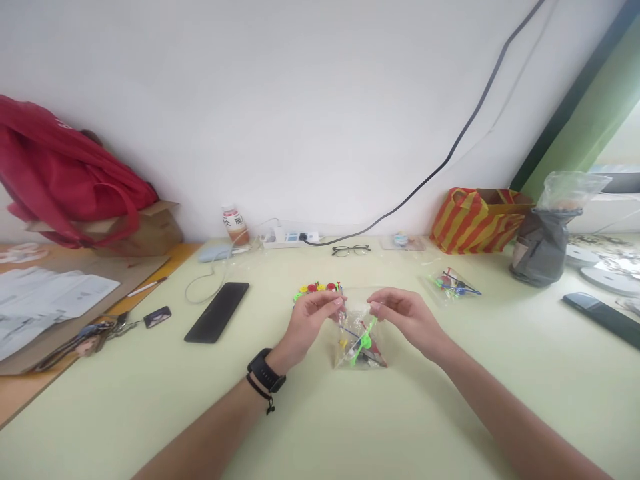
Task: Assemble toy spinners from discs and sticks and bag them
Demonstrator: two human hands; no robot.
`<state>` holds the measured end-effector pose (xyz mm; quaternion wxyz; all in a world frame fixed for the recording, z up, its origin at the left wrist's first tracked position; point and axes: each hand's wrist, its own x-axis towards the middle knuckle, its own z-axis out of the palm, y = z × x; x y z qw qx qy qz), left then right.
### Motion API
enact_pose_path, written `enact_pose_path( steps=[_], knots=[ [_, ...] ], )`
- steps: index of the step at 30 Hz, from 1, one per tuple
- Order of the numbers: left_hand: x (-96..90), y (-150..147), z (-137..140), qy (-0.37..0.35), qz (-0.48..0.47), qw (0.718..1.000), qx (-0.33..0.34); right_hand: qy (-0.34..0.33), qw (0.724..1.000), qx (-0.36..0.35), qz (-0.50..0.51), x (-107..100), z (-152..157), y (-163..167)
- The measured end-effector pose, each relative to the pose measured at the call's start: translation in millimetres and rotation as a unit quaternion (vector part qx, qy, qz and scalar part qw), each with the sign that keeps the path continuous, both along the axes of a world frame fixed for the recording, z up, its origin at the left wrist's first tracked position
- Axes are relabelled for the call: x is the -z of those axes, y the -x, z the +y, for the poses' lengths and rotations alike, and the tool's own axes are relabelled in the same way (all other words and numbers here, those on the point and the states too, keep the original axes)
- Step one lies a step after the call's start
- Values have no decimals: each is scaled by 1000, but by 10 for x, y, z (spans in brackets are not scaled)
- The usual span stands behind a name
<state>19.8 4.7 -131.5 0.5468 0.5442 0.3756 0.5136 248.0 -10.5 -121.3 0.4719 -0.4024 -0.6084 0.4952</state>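
Between my hands is a clear plastic bag (361, 357) with small coloured plastic parts in it, among them a bright green piece (367, 341). My left hand (313, 320), with a black watch on its wrist, pinches the bag's upper left edge. At the upper right edge, my right hand (405, 319) pinches the bag between thumb and finger. Just behind my left hand lies a group of red, yellow and green plastic pieces (320, 288), partly hidden by it. A second clear bag of coloured parts (453, 285) rests farther right on the table.
Glasses (351, 250) and a power strip (290, 240) lie by the wall, near a drink bottle (235, 225). A black phone (217, 312) is at left, keys (100, 330) beyond it. At right stand a striped bag (477, 223), a grey bag (543, 247) and a dark phone (605, 320).
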Motion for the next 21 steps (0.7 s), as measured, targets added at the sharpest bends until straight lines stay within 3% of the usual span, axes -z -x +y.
enact_pose_path(
  steps=[6, 13, 16, 21],
  knots=[
    [-4, 74, 78, -26, 40, 999, 17, -42, 999, 12, -9, -3, 57, -76],
    [-20, 117, 107, -38, 0, 999, 30, 37, 995, 9, 96, 103, 125, -113],
    [18, 133, 119, -46, 2, 998, 31, 39, 990, -10, 135, 116, 143, -103],
    [56, 98, 106, -48, 3, 999, 9, -13, 997, 34, 70, 87, 116, -66]
  ],
)
